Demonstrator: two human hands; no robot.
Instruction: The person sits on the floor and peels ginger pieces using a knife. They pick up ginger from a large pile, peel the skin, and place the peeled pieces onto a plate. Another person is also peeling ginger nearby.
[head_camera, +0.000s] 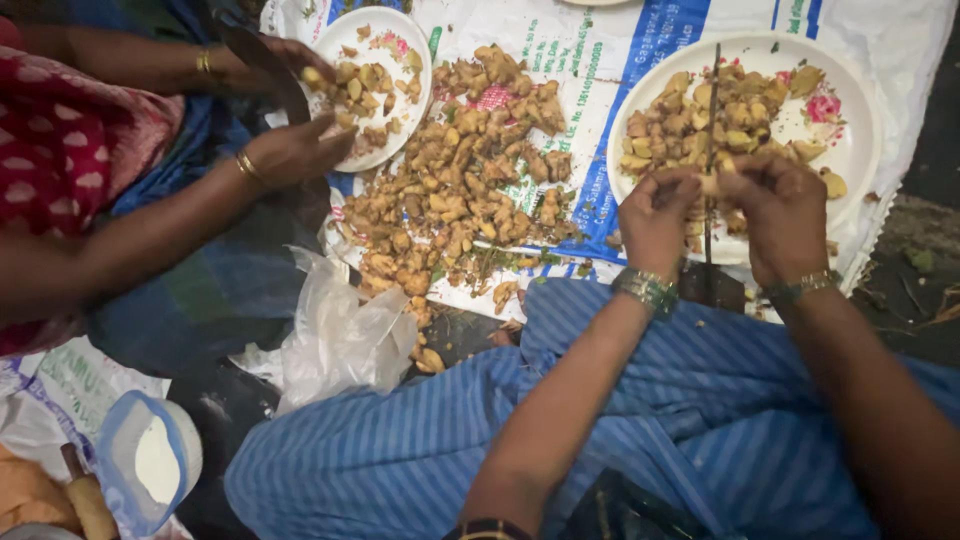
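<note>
Both hands, left hand (655, 215) and right hand (783, 215), pinch a ginger piece (710, 184) against the upright blade (711, 150), over the right plate (850, 150)'s near rim. Loose ginger pile (460, 190) crowds left; a co-worker's hands (295, 150) work the far-left plate (400, 30), plastic bag (335, 340) near.

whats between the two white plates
In the head view, a loose heap of ginger pieces lies on the printed sack between the left plate and right plate.
</note>
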